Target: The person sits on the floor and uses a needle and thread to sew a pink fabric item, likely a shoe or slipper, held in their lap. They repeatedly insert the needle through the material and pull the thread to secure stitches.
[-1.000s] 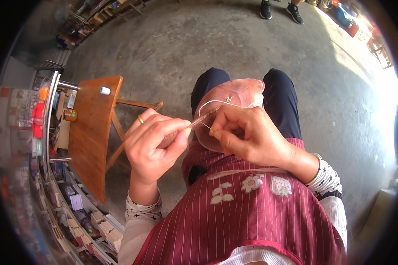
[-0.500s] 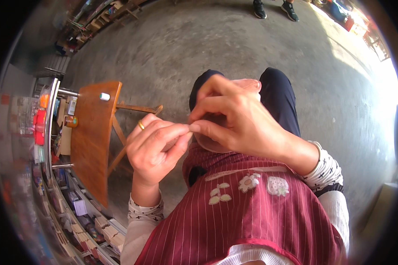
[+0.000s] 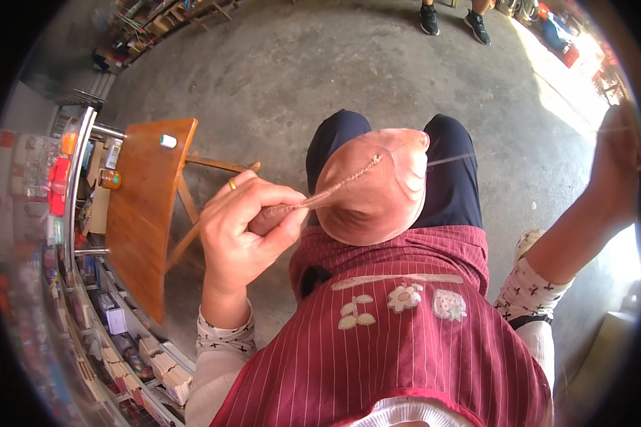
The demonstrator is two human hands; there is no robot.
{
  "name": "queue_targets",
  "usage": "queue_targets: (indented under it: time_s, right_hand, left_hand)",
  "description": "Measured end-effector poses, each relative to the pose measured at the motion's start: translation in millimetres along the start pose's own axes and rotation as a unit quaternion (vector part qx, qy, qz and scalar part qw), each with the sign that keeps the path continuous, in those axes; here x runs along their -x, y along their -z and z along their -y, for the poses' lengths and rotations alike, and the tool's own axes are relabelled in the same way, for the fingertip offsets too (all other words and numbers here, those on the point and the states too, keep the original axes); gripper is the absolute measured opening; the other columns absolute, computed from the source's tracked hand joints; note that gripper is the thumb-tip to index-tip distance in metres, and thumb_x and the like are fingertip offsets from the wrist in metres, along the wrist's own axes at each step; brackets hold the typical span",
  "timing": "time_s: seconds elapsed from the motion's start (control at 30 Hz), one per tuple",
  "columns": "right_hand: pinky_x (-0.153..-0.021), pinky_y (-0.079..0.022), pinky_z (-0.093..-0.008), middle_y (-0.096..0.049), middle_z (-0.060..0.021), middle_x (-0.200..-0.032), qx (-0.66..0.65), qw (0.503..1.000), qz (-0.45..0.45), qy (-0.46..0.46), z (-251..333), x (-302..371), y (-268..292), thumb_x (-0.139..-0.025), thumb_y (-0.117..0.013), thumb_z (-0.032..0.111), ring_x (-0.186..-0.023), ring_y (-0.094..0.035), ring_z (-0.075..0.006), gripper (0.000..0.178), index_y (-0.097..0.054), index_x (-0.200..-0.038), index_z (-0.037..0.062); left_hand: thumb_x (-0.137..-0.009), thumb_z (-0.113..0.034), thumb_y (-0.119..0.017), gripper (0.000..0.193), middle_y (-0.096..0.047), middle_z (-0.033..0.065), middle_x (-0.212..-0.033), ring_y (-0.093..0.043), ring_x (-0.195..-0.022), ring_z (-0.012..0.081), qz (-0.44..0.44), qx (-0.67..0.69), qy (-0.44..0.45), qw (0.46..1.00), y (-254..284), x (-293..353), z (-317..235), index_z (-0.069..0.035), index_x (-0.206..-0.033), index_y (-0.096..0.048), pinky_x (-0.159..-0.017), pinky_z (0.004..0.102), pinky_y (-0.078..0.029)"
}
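Observation:
A dusky-pink satiny cloth piece (image 3: 377,203), rounded like a bra cup, hangs over my lap between the knees. My left hand (image 3: 238,228) pinches its narrow gathered edge between thumb and fingers, and a stitched seam slants up from there across the cloth. From the cloth a thin sewing thread (image 3: 450,160) stretches taut to the right. My right hand (image 3: 616,153) is raised far out at the right rim, closed at the thread's far end. Shadow and blur there hide its fingertips, so I cannot see whether a needle is in them.
Left of me stands a brown wooden folding table (image 3: 142,213) with a small white-and-teal spool (image 3: 167,141) and an orange-brown jar (image 3: 110,178). Shelves with packed goods (image 3: 114,320) run behind it. A person's black shoes (image 3: 477,27) are on the concrete floor ahead.
My right hand has gone from beside my left hand out to the far right, drawing the thread along. My left hand keeps its pinch; the cloth is now uncovered.

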State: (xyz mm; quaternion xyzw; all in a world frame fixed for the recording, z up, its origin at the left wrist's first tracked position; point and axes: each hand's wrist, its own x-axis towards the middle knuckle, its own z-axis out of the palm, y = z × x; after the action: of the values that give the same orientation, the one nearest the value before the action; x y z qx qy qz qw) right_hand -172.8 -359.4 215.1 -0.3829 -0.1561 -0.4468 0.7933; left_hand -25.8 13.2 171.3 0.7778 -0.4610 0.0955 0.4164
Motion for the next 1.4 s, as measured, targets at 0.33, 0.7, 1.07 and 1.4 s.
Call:
queue_targets:
  time_s: [0.33,0.7,1.07,1.4]
  right_hand:
    - [-0.052,-0.046,-0.0231,-0.064,-0.0031,-0.066,0.253,0.846,0.243,-0.402,-121.5,120.4,-81.1,-0.098,-0.06,0.005,-0.059,-0.062,-0.0074,0.005,-0.058,-0.095,0.0012]
    - [-0.053,-0.046,-0.0227,-0.064,-0.0035,-0.062,0.296,0.84,0.277,-0.361,-131.3,118.4,-82.3,-0.097,-0.056,0.001,-0.057,-0.06,-0.0063,0.003,-0.055,-0.094,0.0012]
    - [-0.051,-0.047,-0.0325,-0.065,-0.011,-0.06,0.315,0.867,0.269,-0.276,-143.5,110.2,-94.5,-0.092,-0.064,0.006,-0.053,-0.066,-0.0222,0.009,-0.058,-0.093,-0.0014]
    - [-0.064,-0.047,-0.0298,-0.062,-0.0079,-0.087,0.424,0.852,0.293,-0.094,-148.0,94.6,-90.9,-0.086,-0.075,0.016,-0.072,-0.063,-0.0229,0.013,-0.072,-0.088,0.0039]
  left_hand:
    - [-0.067,0.006,-0.077,0.018,-0.065,0.0043,-0.068,-0.056,-0.06,0.0177,-0.016,-0.018,0.015,1.0,0.6,-2.9,-2.3,-0.003,-0.081,-0.068,-0.058,0.0302,-0.044]
    - [-0.07,0.008,-0.074,0.016,-0.062,0.0038,-0.068,-0.052,-0.061,0.0128,-0.01,-0.007,0.001,1.0,2.0,-1.6,-1.0,0.0,-0.083,-0.067,-0.056,0.0261,-0.038]
    - [-0.069,0.006,-0.077,0.019,-0.068,0.0043,-0.073,-0.058,-0.06,0.0179,0.009,-0.042,-0.095,0.994,1.8,-6.7,-4.2,-0.004,-0.083,-0.07,-0.059,0.0303,-0.044]
    - [-0.067,0.008,-0.076,0.022,-0.068,0.0068,-0.074,-0.056,-0.062,0.0184,0.012,-0.062,-0.129,0.99,3.7,-7.5,-3.0,-0.002,-0.086,-0.07,-0.057,0.0283,-0.041]
